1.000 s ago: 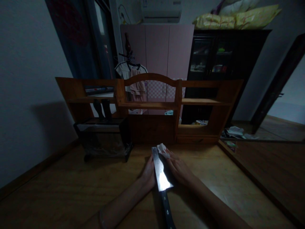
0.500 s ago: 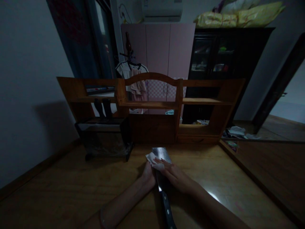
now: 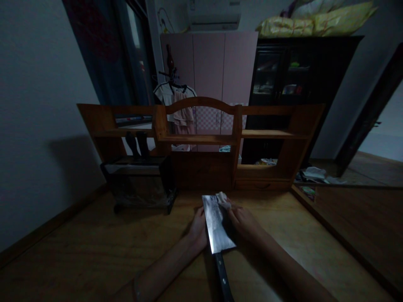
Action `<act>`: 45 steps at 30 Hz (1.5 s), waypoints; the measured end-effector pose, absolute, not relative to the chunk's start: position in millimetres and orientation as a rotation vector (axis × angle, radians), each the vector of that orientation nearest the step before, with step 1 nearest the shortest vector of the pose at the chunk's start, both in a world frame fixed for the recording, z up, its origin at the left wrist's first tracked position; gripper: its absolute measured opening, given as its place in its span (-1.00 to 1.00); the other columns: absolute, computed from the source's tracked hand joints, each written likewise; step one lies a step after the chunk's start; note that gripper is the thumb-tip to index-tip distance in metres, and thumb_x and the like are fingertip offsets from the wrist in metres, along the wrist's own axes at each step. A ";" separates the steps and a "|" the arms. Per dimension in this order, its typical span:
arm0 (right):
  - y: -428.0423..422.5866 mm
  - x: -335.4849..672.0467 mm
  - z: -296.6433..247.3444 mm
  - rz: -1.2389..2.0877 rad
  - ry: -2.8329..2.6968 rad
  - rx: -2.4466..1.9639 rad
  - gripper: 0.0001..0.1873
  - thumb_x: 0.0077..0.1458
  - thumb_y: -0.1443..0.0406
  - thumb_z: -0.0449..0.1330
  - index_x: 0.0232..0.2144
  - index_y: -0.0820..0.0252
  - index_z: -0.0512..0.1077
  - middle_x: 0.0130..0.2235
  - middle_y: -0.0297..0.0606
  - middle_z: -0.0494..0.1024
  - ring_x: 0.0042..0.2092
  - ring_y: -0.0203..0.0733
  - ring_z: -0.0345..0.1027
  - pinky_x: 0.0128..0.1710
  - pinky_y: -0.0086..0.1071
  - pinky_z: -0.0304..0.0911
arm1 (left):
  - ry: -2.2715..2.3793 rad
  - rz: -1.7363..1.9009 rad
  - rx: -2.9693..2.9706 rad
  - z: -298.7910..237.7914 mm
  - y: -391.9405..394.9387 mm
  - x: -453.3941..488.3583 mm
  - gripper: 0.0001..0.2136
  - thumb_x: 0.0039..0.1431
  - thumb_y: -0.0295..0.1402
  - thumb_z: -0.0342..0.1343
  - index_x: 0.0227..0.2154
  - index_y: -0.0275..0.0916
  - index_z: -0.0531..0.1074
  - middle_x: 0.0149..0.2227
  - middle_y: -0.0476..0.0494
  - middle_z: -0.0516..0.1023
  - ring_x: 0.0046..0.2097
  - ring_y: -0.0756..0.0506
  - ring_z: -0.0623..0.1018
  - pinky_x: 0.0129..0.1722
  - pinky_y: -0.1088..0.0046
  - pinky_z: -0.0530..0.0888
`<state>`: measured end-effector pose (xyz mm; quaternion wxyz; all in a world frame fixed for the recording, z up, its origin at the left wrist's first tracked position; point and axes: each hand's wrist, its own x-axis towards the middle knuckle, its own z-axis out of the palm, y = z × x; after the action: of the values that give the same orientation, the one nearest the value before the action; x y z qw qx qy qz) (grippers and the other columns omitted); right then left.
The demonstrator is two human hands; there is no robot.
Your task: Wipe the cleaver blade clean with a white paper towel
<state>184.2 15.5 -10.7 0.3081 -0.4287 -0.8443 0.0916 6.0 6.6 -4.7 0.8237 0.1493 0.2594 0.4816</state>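
Observation:
A cleaver (image 3: 216, 228) with a broad shiny blade and a black riveted handle points away from me over the wooden desk. My left hand (image 3: 198, 230) grips the blade along its left edge, with part of the fingers hidden behind the steel. A crumpled white tissue (image 3: 223, 200) is pinched in my right hand (image 3: 244, 221), near the far right corner of the blade. The tissue appears to touch that corner. The handle reaches down to the bottom of the view.
On the left of the desk (image 3: 94, 243) stands a dark knife block (image 3: 140, 184) with black handles sticking up. Behind it a wooden shelf unit (image 3: 201, 140) spans the desk's back. A raised edge (image 3: 333, 237) runs along the right side.
My right hand has moved off the middle of the blade to its far right corner, taking the tissue along. More of the blade now shows. The left hand stays at the left edge.

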 end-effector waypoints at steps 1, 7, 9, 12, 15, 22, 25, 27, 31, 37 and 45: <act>19.1 186.6 -13.1 0.218 -2.208 -1.145 -0.56 0.37 0.29 -0.16 0.20 0.25 0.24 0.21 -0.07 0.23 0.24 -0.04 0.05 0.23 -0.10 0.01 | 0.565 1.029 0.315 -2.9 5.6 6.2 -0.71 0.22 -0.26 -0.06 -0.29 -0.40 0.45 -0.38 -0.22 0.54 -0.33 -0.12 0.52 -0.12 0.35 0.39; 15.0 179.1 -11.5 0.294 -2.167 -1.085 -0.53 0.40 0.22 -0.23 0.29 0.11 0.06 0.31 -0.24 0.00 0.32 -0.12 -0.20 0.29 -0.07 -0.16 | 0.568 1.054 0.303 -1.9 2.9 6.0 -0.73 0.22 -0.28 -0.05 -0.30 -0.38 0.46 -0.37 -0.20 0.55 -0.33 -0.10 0.52 -0.11 0.36 0.39; 8.3 171.8 -8.6 0.353 -2.219 -1.049 -0.53 0.40 0.20 -0.23 0.29 0.10 0.05 0.31 -0.27 -0.01 0.32 -0.14 -0.21 0.30 -0.09 -0.16 | 0.537 1.052 0.297 -5.6 4.3 5.6 -0.72 0.21 -0.28 -0.05 -0.27 -0.39 0.46 -0.33 -0.22 0.56 -0.28 -0.12 0.53 -0.07 0.36 0.38; 0.0 163.4 -3.9 0.447 -2.286 -1.009 -0.53 0.41 0.18 -0.22 0.29 0.08 0.04 0.31 -0.31 -0.01 0.32 -0.16 -0.20 0.30 -0.13 -0.16 | 0.454 1.024 0.292 -12.6 7.9 4.7 -0.70 0.21 -0.27 -0.05 -0.24 -0.40 0.47 -0.28 -0.25 0.56 -0.21 -0.14 0.54 0.00 0.34 0.35; -7.0 158.8 3.4 0.514 -2.314 -0.952 -0.54 0.41 0.17 -0.21 0.28 0.07 0.09 0.31 -0.32 0.00 0.31 -0.16 -0.18 0.30 -0.17 -0.18 | 0.436 1.024 0.286 -17.4 10.6 4.0 -0.70 0.22 -0.26 -0.06 -0.26 -0.39 0.47 -0.31 -0.24 0.56 -0.21 -0.13 0.54 0.01 0.36 0.34; -23.4 152.5 27.3 0.772 -2.289 -0.800 -0.57 0.40 0.14 -0.18 0.18 0.03 0.26 0.23 -0.34 0.22 0.24 -0.10 0.07 0.24 -0.20 -0.04 | 0.529 1.055 0.231 -17.2 9.9 4.6 -0.68 0.22 -0.27 -0.11 -0.46 -0.38 0.44 -0.47 -0.25 0.50 -0.38 -0.11 0.51 -0.23 0.38 0.41; -22.1 156.5 27.5 0.818 -2.234 -0.889 -0.57 0.38 0.11 -0.14 -0.05 0.12 0.46 -0.07 -0.30 0.52 -0.04 -0.09 0.38 0.00 -0.29 0.24 | 0.519 1.059 0.214 -16.3 10.9 5.7 -0.69 0.20 -0.32 -0.12 -0.56 -0.35 0.39 -0.55 -0.19 0.45 -0.48 -0.06 0.46 -0.34 0.42 0.40; -18.4 161.0 23.7 0.806 -2.233 -0.958 -0.55 0.36 0.12 -0.12 -0.26 0.19 0.51 -0.31 -0.31 0.55 -0.28 -0.14 0.42 -0.24 -0.38 0.29 | 0.494 1.037 0.209 -17.0 12.7 6.2 -0.71 0.18 -0.34 -0.09 -0.60 -0.33 0.36 -0.57 -0.15 0.43 -0.51 -0.04 0.44 -0.36 0.42 0.39; -10.2 170.0 15.6 0.640 -2.284 -1.038 -0.58 0.33 0.18 -0.09 -0.38 0.21 0.47 -0.42 -0.30 0.51 -0.39 -0.19 0.38 -0.37 -0.44 0.19 | 0.425 0.987 0.270 -22.8 16.6 5.5 -0.74 0.15 -0.29 -0.04 -0.51 -0.36 0.40 -0.51 -0.18 0.46 -0.44 -0.08 0.47 -0.28 0.38 0.41; 0.7 184.5 11.7 0.374 -2.294 -1.220 -0.58 0.34 0.18 -0.11 -0.30 0.20 0.50 -0.33 -0.21 0.56 -0.36 -0.17 0.42 -0.36 -0.43 0.19 | 0.508 1.056 0.374 -24.9 14.9 2.9 -0.75 0.19 -0.30 -0.02 -0.22 -0.37 0.44 -0.28 -0.21 0.55 -0.26 -0.14 0.53 -0.11 0.33 0.39; 6.8 177.8 2.7 0.179 -2.158 -1.210 -0.57 0.36 0.24 -0.16 0.15 0.21 0.29 0.19 -0.10 0.28 0.19 -0.05 0.16 0.17 -0.14 0.10 | 0.496 1.039 0.374 -15.8 10.0 3.5 -0.73 0.20 -0.24 0.00 -0.25 -0.37 0.45 -0.31 -0.21 0.55 -0.27 -0.14 0.53 -0.11 0.34 0.39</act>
<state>177.8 6.8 2.7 0.3246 -0.4613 -0.8229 0.0684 3.5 10.0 -15.8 0.8224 0.1756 0.2331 0.4884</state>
